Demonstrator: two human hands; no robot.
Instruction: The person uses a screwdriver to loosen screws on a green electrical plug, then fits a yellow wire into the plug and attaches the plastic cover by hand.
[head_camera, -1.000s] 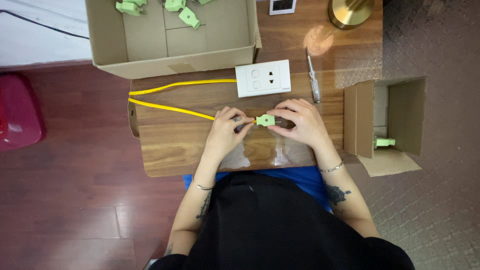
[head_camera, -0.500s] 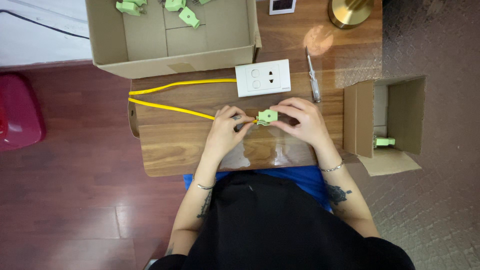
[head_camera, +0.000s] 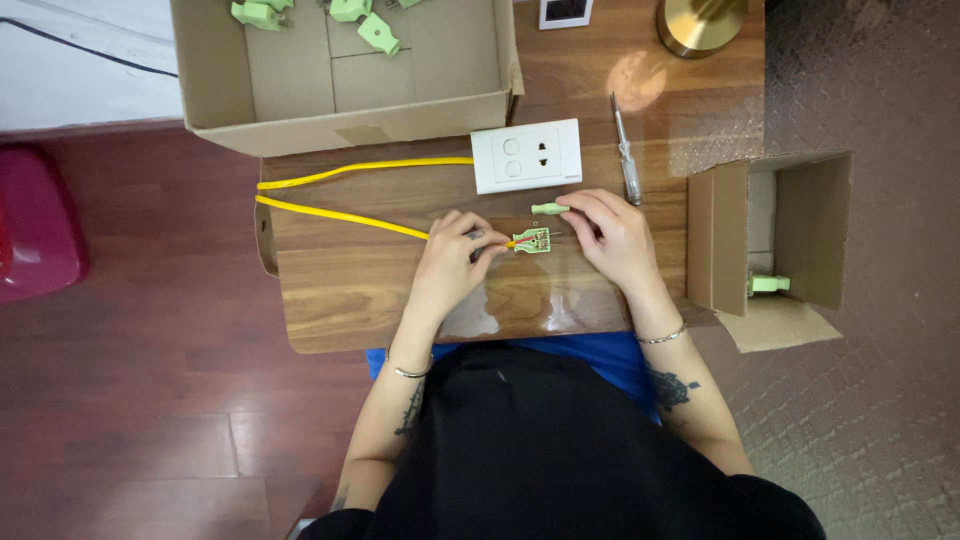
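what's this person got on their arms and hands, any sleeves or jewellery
Both forearms are bare, with no sleeves reaching them and no gloves. The left hand has a thin silver bangle at the wrist and a dark tattoo along the inner forearm. The right hand has a thin chain bracelet at the wrist and a dark tattoo near the elbow.

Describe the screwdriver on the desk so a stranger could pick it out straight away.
Start at the wooden desk and find the white wall socket plate near its middle. Just to the right of the plate lies the screwdriver, pointing away from the person, past the fingers of the right hand. It is the only slim tool with a metal shaft and clear handle; nearby parts are green plastic.
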